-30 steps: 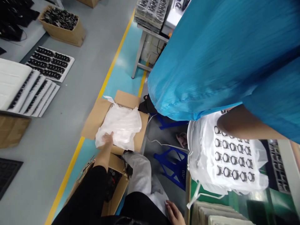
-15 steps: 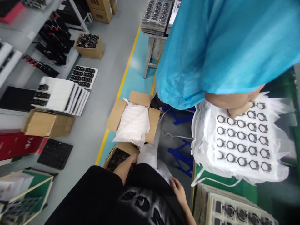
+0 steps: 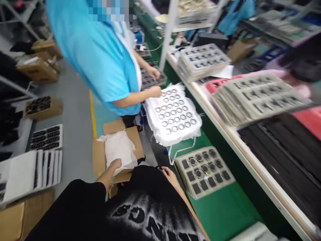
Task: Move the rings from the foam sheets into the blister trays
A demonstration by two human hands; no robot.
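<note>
My left hand [image 3: 115, 164] is closed over the near edge of the white packing sheet [image 3: 120, 145]. Its fingers are curled, and what they hold, if anything, is hidden. That sheet lies in an open carton [image 3: 135, 142] on the floor. A smaller box [image 3: 122, 177], partly hidden by my arm, is just below my left hand. Beside my body, my right hand [image 3: 169, 174] has its fingers bent next to a small dark thing [image 3: 159, 167] too blurred to name. To its right, a tray of dark-framed round parts [image 3: 205, 170] rests on the green bench.
A co-worker in a blue smock [image 3: 100, 60] reaches over a white tray stack of ring-shaped parts [image 3: 175, 113] on the green bench [image 3: 213, 214]. More tray stacks [image 3: 260, 97] fill the raised shelf at right. Foam trays [image 3: 47, 170] and boxes [image 3: 43, 107] stand at left.
The view has swung right and up. My left hand has come out of the smaller box to the white sheet. The co-worker now appears farther off; my right hand stays near my body.
</note>
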